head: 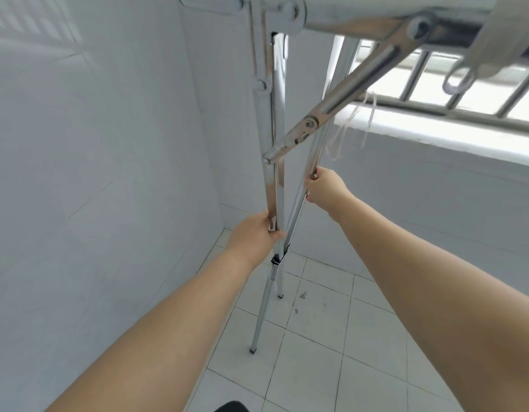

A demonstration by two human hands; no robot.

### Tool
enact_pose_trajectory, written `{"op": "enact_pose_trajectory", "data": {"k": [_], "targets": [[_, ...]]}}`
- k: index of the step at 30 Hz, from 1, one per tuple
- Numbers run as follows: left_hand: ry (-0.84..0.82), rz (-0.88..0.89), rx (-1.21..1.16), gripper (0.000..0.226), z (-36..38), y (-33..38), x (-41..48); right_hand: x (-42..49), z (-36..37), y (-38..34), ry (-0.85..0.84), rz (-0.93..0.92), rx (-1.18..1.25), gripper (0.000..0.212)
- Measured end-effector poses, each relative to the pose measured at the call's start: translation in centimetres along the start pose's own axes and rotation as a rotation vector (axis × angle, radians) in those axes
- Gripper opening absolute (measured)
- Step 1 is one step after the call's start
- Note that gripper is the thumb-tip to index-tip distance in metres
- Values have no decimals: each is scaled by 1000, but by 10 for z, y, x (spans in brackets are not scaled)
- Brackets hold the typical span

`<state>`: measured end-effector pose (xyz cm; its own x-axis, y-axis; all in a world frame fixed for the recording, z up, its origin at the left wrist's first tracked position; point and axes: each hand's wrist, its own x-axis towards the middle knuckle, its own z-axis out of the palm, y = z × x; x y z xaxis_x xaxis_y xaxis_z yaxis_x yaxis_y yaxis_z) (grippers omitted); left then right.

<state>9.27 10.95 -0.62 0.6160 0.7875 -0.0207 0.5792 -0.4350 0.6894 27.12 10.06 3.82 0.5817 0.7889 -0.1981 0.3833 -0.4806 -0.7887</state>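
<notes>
A folding metal drying rack [275, 120] of shiny steel tubes stands in front of me on the tiled floor. My left hand [254, 230] grips its upright leg low down, just above the black joint [275, 259] where two legs cross. My right hand [324, 188] grips the slanted leg [309, 171] a little higher and to the right. A diagonal brace [340, 102] runs from the upright up to the rack's top frame [376, 16] overhead. Two black-capped feet [252, 350] rest on the floor.
A white tiled wall [93, 173] is close on the left and meets another wall in the corner behind the rack. A window with metal bars [453, 93] and a white sill is at the upper right, with loose white string [343, 135] hanging from it. Small debris [302, 295] lies on the floor tiles.
</notes>
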Motion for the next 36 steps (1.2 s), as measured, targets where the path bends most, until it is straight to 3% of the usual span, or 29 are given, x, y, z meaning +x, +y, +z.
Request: {"op": "enact_pose_trajectory", "data": {"k": [6, 22, 36], "targets": [[-10, 12, 59, 23, -28, -28, 47, 46, 20, -29, 68, 2, -53, 28], [9, 51, 83, 22, -112, -113, 167, 162, 101, -123, 138, 22, -17, 27], [72, -106, 24, 16, -135, -129, 251, 252, 110, -152, 74, -18, -36, 21]]}}
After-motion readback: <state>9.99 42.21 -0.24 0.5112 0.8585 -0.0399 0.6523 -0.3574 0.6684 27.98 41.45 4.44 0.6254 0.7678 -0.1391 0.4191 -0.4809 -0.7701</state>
